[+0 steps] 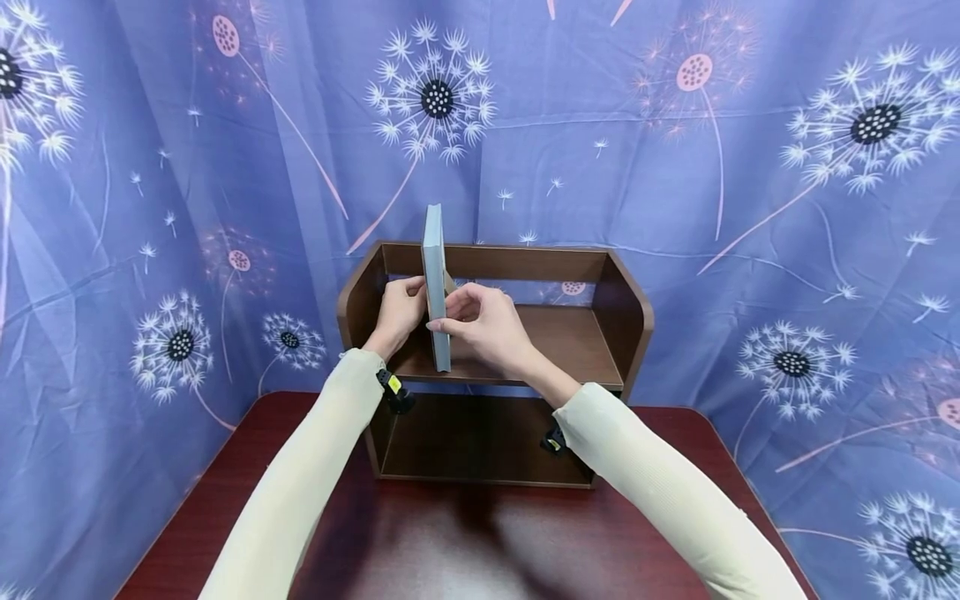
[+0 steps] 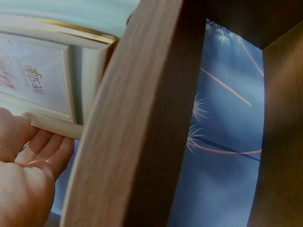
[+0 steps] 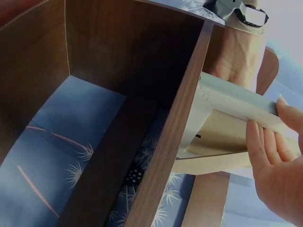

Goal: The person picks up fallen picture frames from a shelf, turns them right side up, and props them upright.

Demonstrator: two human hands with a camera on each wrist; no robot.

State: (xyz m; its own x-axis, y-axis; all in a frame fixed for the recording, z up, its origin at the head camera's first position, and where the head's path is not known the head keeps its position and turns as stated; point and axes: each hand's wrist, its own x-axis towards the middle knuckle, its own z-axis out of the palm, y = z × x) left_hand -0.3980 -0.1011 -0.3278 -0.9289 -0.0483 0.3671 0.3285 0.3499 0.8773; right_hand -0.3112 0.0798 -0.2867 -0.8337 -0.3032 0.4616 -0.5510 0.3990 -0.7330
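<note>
A white picture frame stands upright, edge-on to the head view, over the front of the upper shelf board. Its printed front with a gold-lined border shows in the left wrist view; the brown backing shows in the right wrist view. My left hand pinches the frame from the left, fingertips at its border. From the right, my right hand grips the near edge, thumb on the edge and fingers on the back. Whether the frame's bottom touches the board, I cannot tell.
A two-level brown shelf unit stands on a dark red table. Its side panels rise left and right of my hands, and a rail runs along the back. Behind hangs a blue dandelion-print curtain.
</note>
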